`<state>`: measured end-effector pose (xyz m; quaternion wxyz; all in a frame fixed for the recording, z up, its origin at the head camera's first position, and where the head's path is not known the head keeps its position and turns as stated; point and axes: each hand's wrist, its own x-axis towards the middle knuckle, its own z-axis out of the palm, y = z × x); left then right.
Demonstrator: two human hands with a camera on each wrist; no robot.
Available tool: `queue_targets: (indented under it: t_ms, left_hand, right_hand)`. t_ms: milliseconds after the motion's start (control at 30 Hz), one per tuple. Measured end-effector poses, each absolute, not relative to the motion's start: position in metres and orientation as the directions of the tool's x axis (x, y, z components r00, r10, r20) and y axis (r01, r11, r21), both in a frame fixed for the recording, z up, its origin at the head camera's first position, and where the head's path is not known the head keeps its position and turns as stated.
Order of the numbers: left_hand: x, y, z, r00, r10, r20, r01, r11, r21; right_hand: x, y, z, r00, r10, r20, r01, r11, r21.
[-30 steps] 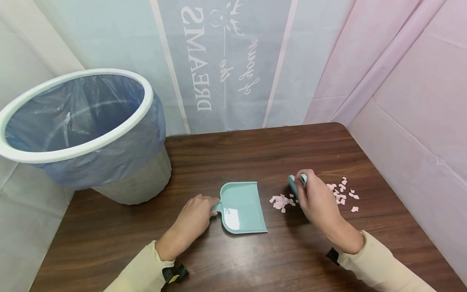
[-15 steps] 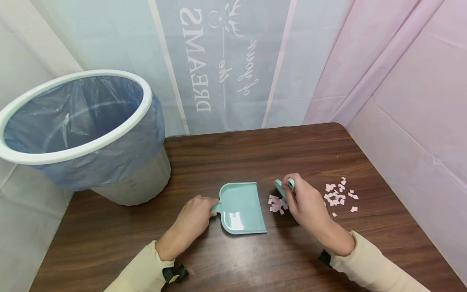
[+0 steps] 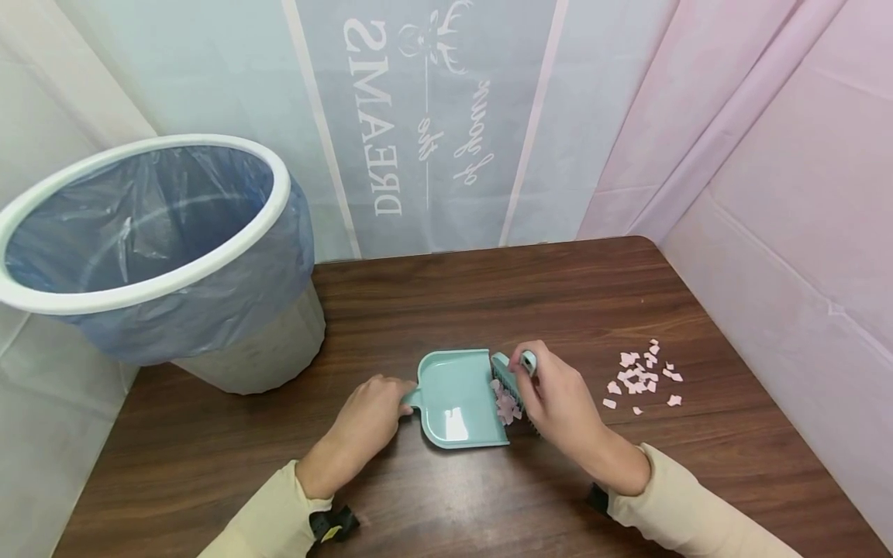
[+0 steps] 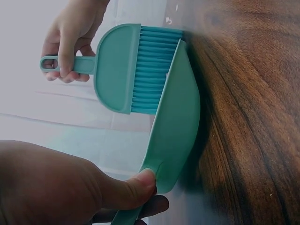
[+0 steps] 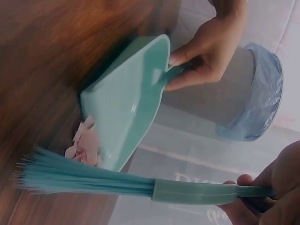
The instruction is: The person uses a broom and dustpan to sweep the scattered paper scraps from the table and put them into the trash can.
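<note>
My left hand [image 3: 373,411] pinches the handle of a light teal dustpan [image 3: 453,395], which lies on the table with its front lip facing right. In the left wrist view the thumb presses on top where the handle meets the pan. My right hand [image 3: 561,395] grips the handle of a matching hand brush [image 5: 197,191], its bristles [image 5: 70,176] bent against the table. Between bristles and pan, a small heap of pale pink paper scraps [image 3: 507,404] sits at the dustpan's lip, some seemingly over the edge. The rest of the pan's floor is bare.
More paper scraps [image 3: 636,378] lie scattered to the right of my right hand. A large bin [image 3: 251,341] with a white rim and blue liner bag stands at the left. Fabric walls [image 3: 446,217] border the wooden table [image 3: 418,302] at the back and right.
My right hand has swept the brush leftward, pushing the near heap of paper scraps up to the dustpan's lip. The left hand and dustpan have stayed in place.
</note>
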<state>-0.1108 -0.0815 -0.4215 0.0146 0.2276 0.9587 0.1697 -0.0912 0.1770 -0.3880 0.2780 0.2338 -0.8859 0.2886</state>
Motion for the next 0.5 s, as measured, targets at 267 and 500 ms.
queue_targets:
  t_ms: [267,500]
  left_hand:
    - [-0.111,-0.082,-0.421,-0.897,0.441,0.037,0.427,0.84,0.334]
    - [-0.112,-0.082,-0.42,-0.895,0.444,0.044,0.432,0.836,0.337]
  right_hand:
    - [-0.09,0.167,-0.389,-0.725,-0.235,0.647,-0.594,0.69,-0.415]
    - [-0.09,0.161,-0.389,-0.723,-0.245,0.647,-0.62,0.643,-0.449]
